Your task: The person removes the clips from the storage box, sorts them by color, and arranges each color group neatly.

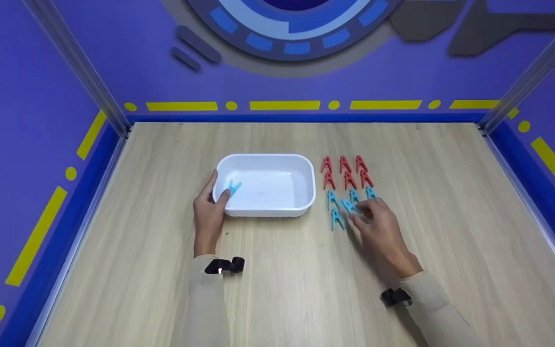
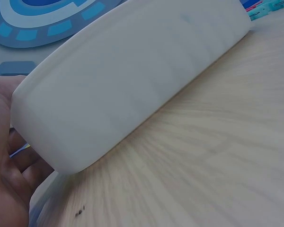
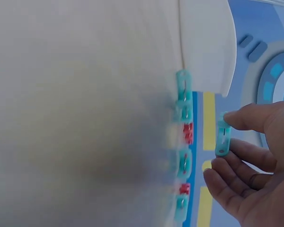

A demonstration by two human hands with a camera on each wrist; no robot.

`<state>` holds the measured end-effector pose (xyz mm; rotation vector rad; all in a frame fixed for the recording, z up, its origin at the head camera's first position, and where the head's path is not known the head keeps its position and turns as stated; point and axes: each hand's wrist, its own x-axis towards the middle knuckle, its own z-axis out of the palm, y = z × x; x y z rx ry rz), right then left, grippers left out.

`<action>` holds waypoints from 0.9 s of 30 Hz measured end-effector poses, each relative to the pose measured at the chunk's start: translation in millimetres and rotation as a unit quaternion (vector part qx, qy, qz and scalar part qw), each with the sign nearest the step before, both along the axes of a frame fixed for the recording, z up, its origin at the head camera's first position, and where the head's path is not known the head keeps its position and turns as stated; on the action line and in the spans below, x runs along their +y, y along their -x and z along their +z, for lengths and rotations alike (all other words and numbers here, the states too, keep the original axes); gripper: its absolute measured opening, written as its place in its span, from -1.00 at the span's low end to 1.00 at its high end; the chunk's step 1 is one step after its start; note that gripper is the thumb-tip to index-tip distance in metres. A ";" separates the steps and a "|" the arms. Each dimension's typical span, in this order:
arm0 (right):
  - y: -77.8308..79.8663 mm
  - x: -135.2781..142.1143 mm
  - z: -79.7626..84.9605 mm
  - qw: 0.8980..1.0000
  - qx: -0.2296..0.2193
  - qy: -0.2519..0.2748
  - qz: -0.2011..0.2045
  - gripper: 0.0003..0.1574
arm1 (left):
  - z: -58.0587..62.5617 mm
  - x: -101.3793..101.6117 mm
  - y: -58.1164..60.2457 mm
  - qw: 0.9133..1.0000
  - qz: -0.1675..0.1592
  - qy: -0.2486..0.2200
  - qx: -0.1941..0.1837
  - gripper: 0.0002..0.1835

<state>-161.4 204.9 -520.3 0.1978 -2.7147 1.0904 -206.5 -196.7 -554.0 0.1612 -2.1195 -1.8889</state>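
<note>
A white plastic tub [image 1: 267, 212] stands on the table, with one light-blue clothes peg [image 1: 234, 187] inside at its left end. My left hand [image 1: 208, 214] grips the tub's left end, thumb over the rim and fingers outside against the wall, as the left wrist view also shows. To the right of the tub, my right hand [image 1: 380, 225] pinches a light-blue clothes peg [image 3: 223, 137] between thumb and fingers, raised off the table. Below and around it lie several other blue pegs [image 1: 336, 220], one partly covered by the fingers.
Behind the blue pegs, several red clothes pegs [image 1: 349, 180] lie in two rows. Blue-purple panels [image 1: 297, 86] with yellow marks enclose the wooden table [image 1: 287, 284] at the back and both sides.
</note>
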 end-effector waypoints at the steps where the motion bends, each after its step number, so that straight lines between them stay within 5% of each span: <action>1: -0.6 2.2 -0.6 1.000 -0.006 -0.002 -0.004 -0.68 | 0.2 0.1 0.2 1.000 -0.002 -0.005 0.000 -0.31; 7: -5.7 12.9 -1.3 0.999 -0.041 -0.019 -0.020 -0.70 | 0.0 0.3 2.0 0.999 -0.011 -0.034 -0.005 -0.29; 27: -6.8 21.1 -1.4 0.993 -0.094 -0.062 -0.029 -0.67 | 0.2 1.2 0.2 1.000 0.004 -0.005 0.005 -0.31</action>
